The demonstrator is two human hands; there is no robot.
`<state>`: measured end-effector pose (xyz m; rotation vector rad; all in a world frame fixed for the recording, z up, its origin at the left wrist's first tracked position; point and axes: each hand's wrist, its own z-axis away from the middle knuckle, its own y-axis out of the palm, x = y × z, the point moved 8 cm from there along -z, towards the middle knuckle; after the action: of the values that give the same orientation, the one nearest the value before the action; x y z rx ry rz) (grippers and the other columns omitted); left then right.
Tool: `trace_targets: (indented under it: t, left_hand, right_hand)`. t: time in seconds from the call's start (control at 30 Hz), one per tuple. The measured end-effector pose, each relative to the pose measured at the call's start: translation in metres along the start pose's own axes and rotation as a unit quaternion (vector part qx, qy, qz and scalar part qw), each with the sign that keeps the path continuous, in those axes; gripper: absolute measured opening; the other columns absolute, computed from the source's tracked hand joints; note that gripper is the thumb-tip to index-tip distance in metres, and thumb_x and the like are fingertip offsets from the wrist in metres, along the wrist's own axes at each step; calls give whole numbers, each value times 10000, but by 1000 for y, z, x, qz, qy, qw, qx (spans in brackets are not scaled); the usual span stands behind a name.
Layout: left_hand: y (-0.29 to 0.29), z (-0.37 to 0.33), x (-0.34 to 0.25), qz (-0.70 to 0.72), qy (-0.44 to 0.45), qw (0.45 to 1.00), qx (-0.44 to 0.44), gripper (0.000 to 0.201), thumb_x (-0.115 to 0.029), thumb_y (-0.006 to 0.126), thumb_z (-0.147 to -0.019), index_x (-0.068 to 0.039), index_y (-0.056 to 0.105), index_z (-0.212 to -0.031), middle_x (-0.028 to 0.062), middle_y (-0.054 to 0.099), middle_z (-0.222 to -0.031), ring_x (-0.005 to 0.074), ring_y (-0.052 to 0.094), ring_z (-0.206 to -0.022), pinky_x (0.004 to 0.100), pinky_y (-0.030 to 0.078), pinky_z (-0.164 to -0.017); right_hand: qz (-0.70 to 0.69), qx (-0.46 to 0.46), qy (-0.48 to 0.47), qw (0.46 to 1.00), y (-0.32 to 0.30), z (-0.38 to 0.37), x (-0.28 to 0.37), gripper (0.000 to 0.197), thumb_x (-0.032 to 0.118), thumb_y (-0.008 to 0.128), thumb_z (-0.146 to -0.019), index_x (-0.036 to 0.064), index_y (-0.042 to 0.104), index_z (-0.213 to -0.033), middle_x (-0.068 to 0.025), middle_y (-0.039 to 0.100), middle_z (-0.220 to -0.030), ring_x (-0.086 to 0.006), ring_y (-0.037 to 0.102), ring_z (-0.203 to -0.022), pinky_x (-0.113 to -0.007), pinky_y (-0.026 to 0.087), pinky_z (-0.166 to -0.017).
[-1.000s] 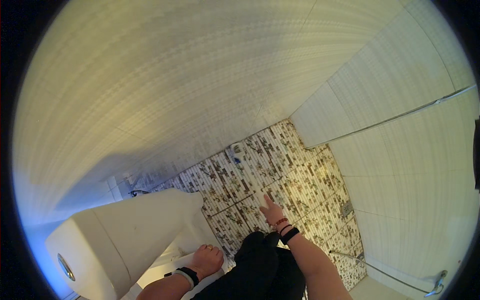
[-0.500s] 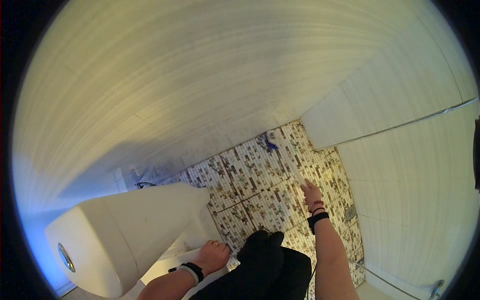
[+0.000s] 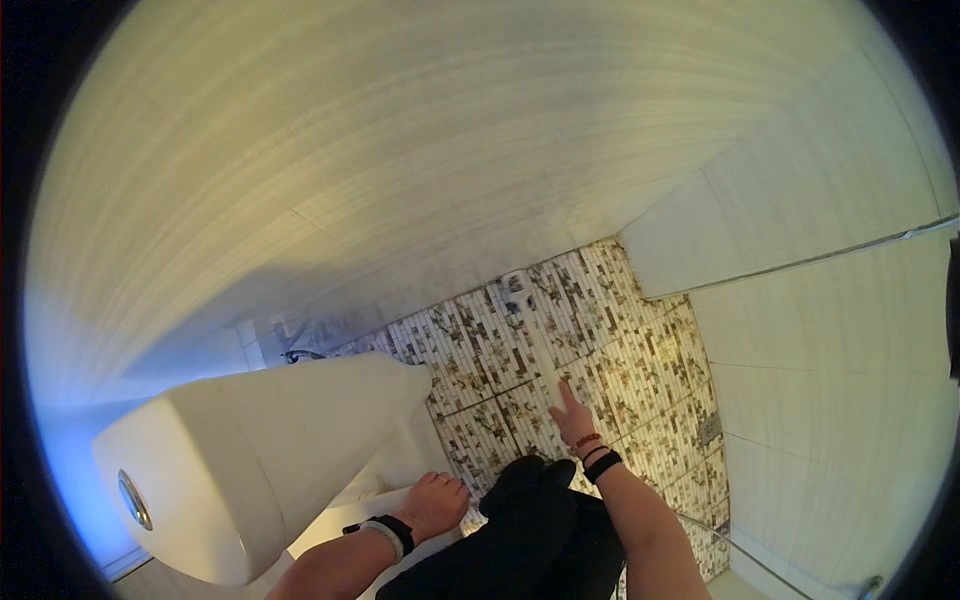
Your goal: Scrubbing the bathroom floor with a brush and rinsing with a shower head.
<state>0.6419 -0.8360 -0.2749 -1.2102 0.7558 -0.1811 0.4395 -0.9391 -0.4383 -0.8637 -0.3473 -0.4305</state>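
My right hand (image 3: 573, 415) reaches over the tiled floor, closed round the pale handle of a long-handled scrub brush (image 3: 543, 345), index finger stretched along it. The brush's head (image 3: 516, 290), pale with dark blue bristles, meets the floor close to the foot of the far wall. My left hand (image 3: 437, 503) is curled over the front edge of the white toilet (image 3: 310, 440), beside my dark-clad leg. Its fingertips are partly hidden.
The toilet's cistern with a chrome flush button (image 3: 134, 500) stands at the left. Pale tiled walls (image 3: 800, 370) close in ahead and on the right. A floor drain (image 3: 709, 428) lies near the right wall. A dark tap-like fitting (image 3: 300, 356) shows behind the toilet.
My right hand has moved left and slightly nearer to me. The brush head has slid left along the foot of the wall. My left hand stays on the toilet edge.
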Motion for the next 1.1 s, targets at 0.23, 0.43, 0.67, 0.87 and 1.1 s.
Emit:
trace_targets:
  t: [0.23,0.43,0.67,0.87,1.1]
  left_hand:
    - [1,0,-1,-12,2,1000,0,80,-144,524,-610,-72,500,-585,54,498,-604,206,507,-608,309,390,-573]
    - [3,1,1,-22,0,1000,21,103,-158,525,-619,-71,501,-569,59,504,-591,210,515,-607,316,395,-551]
    - [3,-1,1,-20,-11,999,32,103,-164,523,-624,-73,507,-581,59,511,-608,208,519,-626,311,398,-581]
    - [3,2,3,-2,-10,1000,19,115,-182,530,-654,-85,499,-599,52,497,-617,216,512,-611,326,406,-584]
    - [7,-1,2,-8,-9,1000,0,119,-174,539,-634,-81,493,-578,52,482,-586,219,512,-594,325,408,-578]
  right_hand:
    - [53,157,-54,985,28,21,65,569,310,463,-796,229,183,-1286,-163,581,-756,-285,542,-566,-389,438,-500]
    - [70,53,-37,996,-9,-1,11,539,348,496,-774,272,271,-1258,-149,550,-621,-272,530,-544,-370,422,-490]
    - [-9,-89,45,995,-64,-12,-63,553,274,527,-779,206,276,-1267,-125,555,-654,-201,493,-494,-324,403,-444]
    - [57,-8,-3,998,-22,-2,-8,586,280,517,-779,197,227,-1281,-157,583,-746,-260,547,-595,-356,444,-527]
    - [32,66,-153,985,56,11,62,568,289,507,-765,214,253,-1267,-167,577,-738,-291,551,-628,-377,448,-573]
